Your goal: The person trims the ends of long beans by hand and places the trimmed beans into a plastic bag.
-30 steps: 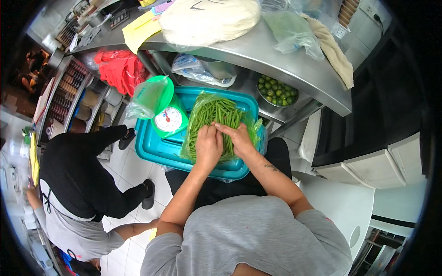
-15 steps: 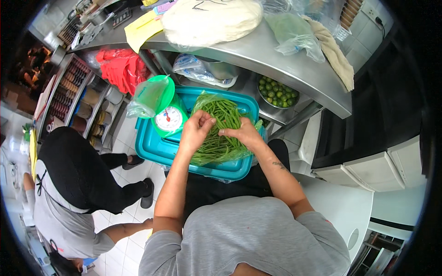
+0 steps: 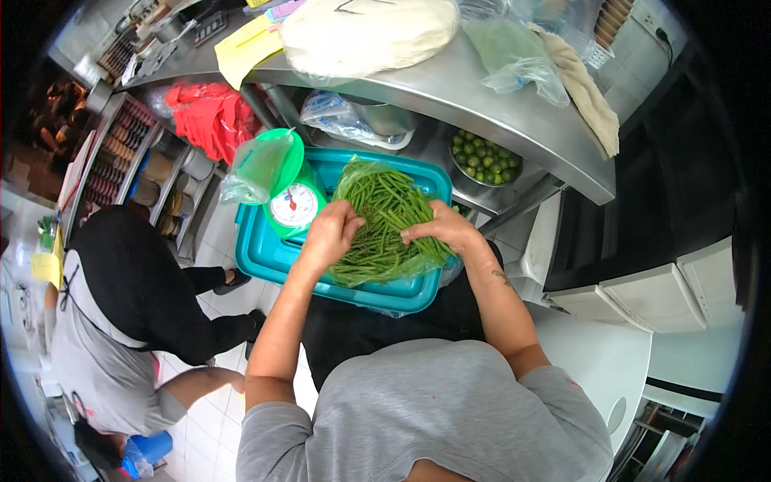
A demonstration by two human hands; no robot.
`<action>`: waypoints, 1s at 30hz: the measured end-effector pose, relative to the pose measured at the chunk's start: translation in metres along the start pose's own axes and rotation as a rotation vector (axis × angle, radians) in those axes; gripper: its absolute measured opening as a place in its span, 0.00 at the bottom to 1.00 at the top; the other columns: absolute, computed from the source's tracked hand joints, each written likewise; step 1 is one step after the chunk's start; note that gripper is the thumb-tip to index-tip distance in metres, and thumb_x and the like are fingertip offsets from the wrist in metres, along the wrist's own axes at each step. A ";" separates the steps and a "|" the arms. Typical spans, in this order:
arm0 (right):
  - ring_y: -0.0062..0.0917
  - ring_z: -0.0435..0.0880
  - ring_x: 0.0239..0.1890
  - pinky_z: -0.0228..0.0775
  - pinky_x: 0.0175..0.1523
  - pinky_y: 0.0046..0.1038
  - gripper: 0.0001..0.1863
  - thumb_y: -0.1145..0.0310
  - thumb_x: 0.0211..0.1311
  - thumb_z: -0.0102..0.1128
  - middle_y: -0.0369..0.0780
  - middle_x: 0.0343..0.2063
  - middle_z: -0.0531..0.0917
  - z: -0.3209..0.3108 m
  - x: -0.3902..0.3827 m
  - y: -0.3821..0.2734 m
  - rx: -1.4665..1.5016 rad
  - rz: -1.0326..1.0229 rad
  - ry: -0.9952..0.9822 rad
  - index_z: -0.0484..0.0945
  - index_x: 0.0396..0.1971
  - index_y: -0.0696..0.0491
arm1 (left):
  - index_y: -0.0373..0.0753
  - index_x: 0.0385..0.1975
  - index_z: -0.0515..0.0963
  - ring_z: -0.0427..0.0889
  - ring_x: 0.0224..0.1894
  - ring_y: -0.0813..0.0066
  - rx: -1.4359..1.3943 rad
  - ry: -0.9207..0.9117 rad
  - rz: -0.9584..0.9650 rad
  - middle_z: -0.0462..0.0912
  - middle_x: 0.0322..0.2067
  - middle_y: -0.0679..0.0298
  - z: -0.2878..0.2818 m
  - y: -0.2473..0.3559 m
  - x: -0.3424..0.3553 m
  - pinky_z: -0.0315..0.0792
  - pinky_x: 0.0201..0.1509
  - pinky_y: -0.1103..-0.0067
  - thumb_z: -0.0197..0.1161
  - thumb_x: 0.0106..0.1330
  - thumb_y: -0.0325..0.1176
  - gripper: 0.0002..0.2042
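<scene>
Green beans lie heaped in an opened clear plastic bag, inside a teal plastic tub. At the heap's left side is my left hand, fingers curled in and pressed together; what they pinch, if anything, is too small to make out. My right hand rests on the right side of the beans, its thumb stretched apart from the fingers. A green dial scale stands at the tub's left, with a plastic bag on its pan.
A steel table ahead carries a large white bagged bundle and a cloth. On its lower shelf sits a bowl of small green citrus fruits. At the left a person bends over beside a blue container.
My hands have moved apart over the beans, the left one left and down, the right one right. At the left, the other person has shifted, and the blue container shows more.
</scene>
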State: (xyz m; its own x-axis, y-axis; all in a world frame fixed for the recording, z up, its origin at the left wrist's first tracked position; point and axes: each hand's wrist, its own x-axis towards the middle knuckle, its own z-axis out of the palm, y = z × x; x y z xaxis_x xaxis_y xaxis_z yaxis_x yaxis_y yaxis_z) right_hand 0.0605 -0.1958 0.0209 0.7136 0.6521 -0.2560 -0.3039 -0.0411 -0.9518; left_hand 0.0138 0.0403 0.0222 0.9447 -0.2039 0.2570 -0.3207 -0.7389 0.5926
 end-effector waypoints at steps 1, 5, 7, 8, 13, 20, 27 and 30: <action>0.24 0.80 0.28 0.71 0.36 0.24 0.14 0.77 0.44 0.64 0.42 0.27 0.81 0.002 0.001 0.001 0.065 0.015 0.027 0.75 0.34 0.64 | 0.34 0.26 0.70 0.72 0.23 0.60 -0.117 0.059 -0.030 0.72 0.21 0.56 0.000 0.005 0.003 0.68 0.30 0.74 0.60 0.56 0.27 0.06; 0.26 0.81 0.29 0.71 0.36 0.24 0.19 0.77 0.43 0.66 0.43 0.28 0.81 0.009 0.003 0.001 0.132 0.062 0.050 0.73 0.38 0.64 | 0.33 0.25 0.70 0.74 0.30 0.52 -0.542 0.021 -0.254 0.74 0.24 0.53 0.001 0.021 0.012 0.67 0.33 0.68 0.59 0.55 0.24 0.04; 0.26 0.81 0.29 0.71 0.37 0.24 0.20 0.78 0.43 0.65 0.43 0.28 0.81 0.007 0.008 0.004 0.111 0.056 -0.008 0.72 0.39 0.65 | 0.34 0.27 0.71 0.74 0.25 0.60 -0.452 -0.068 -0.286 0.73 0.23 0.54 0.002 0.020 0.013 0.68 0.31 0.74 0.59 0.57 0.26 0.04; 0.27 0.81 0.29 0.71 0.37 0.24 0.20 0.78 0.43 0.65 0.43 0.28 0.81 0.007 0.010 0.005 0.092 0.049 -0.063 0.71 0.39 0.65 | 0.34 0.27 0.71 0.74 0.25 0.60 -0.454 -0.069 -0.286 0.73 0.23 0.54 0.004 0.020 0.013 0.68 0.31 0.74 0.59 0.57 0.26 0.04; 0.24 0.80 0.29 0.69 0.34 0.22 0.17 0.76 0.43 0.65 0.41 0.28 0.81 0.017 0.015 0.005 0.135 -0.007 -0.004 0.75 0.37 0.62 | 0.32 0.29 0.66 0.73 0.32 0.49 0.171 0.210 0.148 0.73 0.30 0.49 0.023 0.021 0.013 0.68 0.34 0.65 0.55 0.56 0.24 0.06; 0.26 0.79 0.27 0.71 0.37 0.25 0.16 0.74 0.45 0.61 0.41 0.27 0.81 0.007 0.016 0.006 0.559 -0.118 0.039 0.75 0.37 0.61 | 0.31 0.32 0.68 0.74 0.34 0.51 0.180 0.415 -0.071 0.73 0.32 0.49 0.026 0.011 0.014 0.69 0.38 0.67 0.54 0.59 0.25 0.05; 0.25 0.78 0.27 0.70 0.34 0.24 0.14 0.73 0.48 0.59 0.39 0.24 0.79 -0.009 0.022 0.020 0.757 -0.159 0.076 0.75 0.37 0.60 | 0.33 0.34 0.76 0.71 0.29 0.79 -0.510 -0.157 -0.072 0.76 0.28 0.64 0.039 0.041 -0.012 0.65 0.33 0.80 0.53 0.64 0.31 0.08; 0.24 0.78 0.26 0.70 0.34 0.23 0.14 0.73 0.47 0.59 0.39 0.24 0.79 0.000 0.021 0.016 0.738 -0.189 0.086 0.75 0.36 0.60 | 0.33 0.28 0.76 0.69 0.26 0.81 -0.531 -0.049 -0.149 0.75 0.24 0.67 0.050 0.042 -0.013 0.63 0.28 0.81 0.52 0.63 0.30 0.08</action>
State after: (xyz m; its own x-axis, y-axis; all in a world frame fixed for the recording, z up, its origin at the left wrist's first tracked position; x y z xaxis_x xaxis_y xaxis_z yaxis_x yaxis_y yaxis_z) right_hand 0.0701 -0.1829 0.0002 0.8330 0.5350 -0.1411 -0.4928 0.6013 -0.6290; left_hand -0.0087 -0.0200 0.0054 0.9805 -0.1610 0.1131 -0.1626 -0.3392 0.9266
